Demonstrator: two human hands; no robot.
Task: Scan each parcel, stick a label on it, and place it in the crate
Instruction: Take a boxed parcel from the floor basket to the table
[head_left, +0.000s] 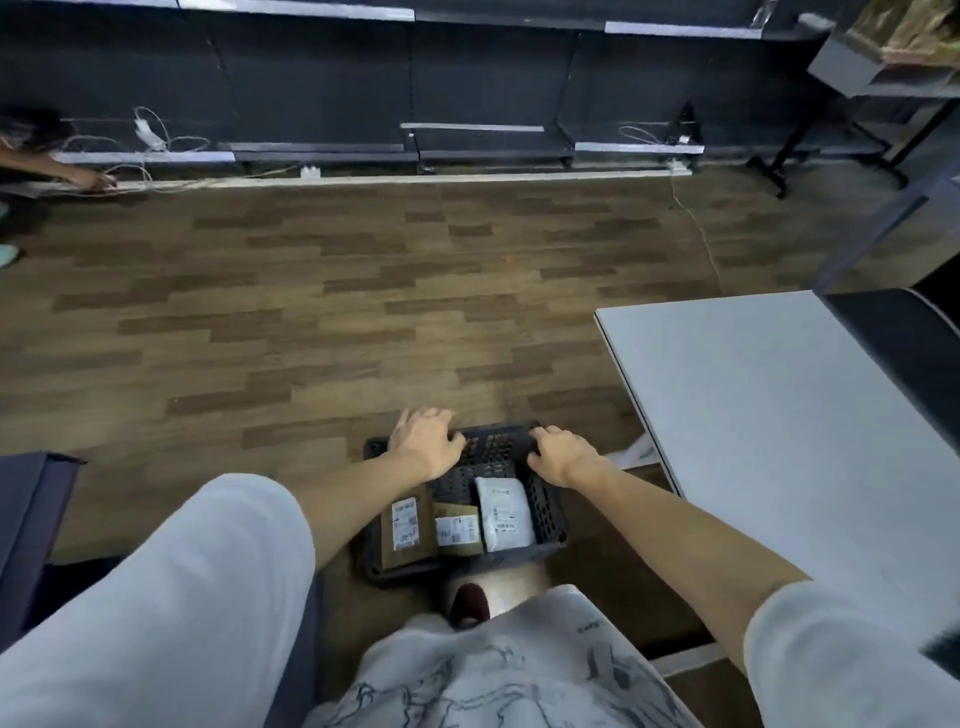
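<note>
The crate sits on the wooden floor right in front of the person's knees, and three parcels already lie in its near half: a brown one on the crate's left side, a smaller brown box in the middle, and a white bag on the right. Each shows a white label, so that share of the work looks done. I see no scanner, no label roll and no loose parcel anywhere, so I'd judge the job is at or near its end, or the crate is about to be moved.

The left hand rests on the crate's far left rim, fingers curled over the edge; the right hand grips the far right rim the same way.

Just right of the crate stands a white table, its leg close by the crate's corner. Beyond the crate, dark shelving lines the wall with cables trailing along its foot, where another person's hand reaches.
</note>
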